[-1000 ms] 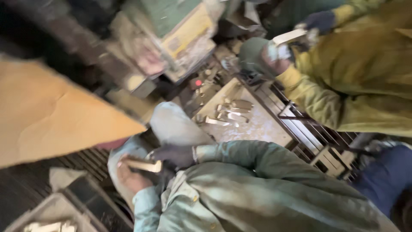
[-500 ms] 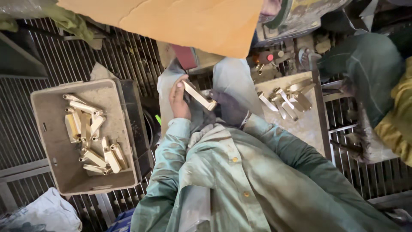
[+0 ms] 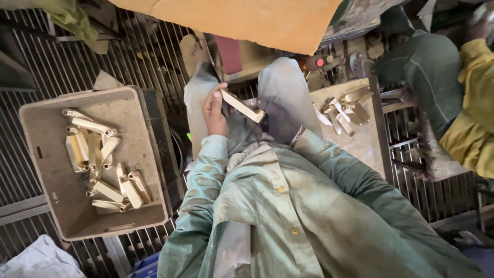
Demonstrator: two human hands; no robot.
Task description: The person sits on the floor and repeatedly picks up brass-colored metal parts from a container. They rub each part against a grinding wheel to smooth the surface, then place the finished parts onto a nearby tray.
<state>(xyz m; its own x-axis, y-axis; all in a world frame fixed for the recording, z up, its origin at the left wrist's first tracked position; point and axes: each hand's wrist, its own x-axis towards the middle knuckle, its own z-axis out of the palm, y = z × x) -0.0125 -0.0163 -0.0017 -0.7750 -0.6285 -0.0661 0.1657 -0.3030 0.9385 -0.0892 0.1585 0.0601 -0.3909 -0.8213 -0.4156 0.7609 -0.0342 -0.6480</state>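
Metal grating (image 3: 128, 56) is running under everything as I am looking down past my green shirt from the head camera, and a sheet of brown cardboard (image 3: 242, 20) is hanging over the top of the view. My left hand (image 3: 214, 110) is lying on my left knee, its fingers (image 3: 218, 98) curled and pressed together around one end of a flat brass bar (image 3: 242, 105). The bar is slanting across the gap between my knees. My right hand (image 3: 278, 121) is in a dark glove and is meeting the bar's other end, though I cannot tell whether those fingers are closing on it or only touching it. Beside my left leg a grey plastic crate (image 3: 41, 206) is sitting on the grating, holding a loose heap of similar brass pieces (image 3: 103, 164). Near my right knee a flat worn tray (image 3: 365, 149) is carrying more brass pieces (image 3: 342, 110), scattered at its far end. Beyond that tray another person in a yellow sleeve (image 3: 471, 118) is sitting, well apart from my own hands.
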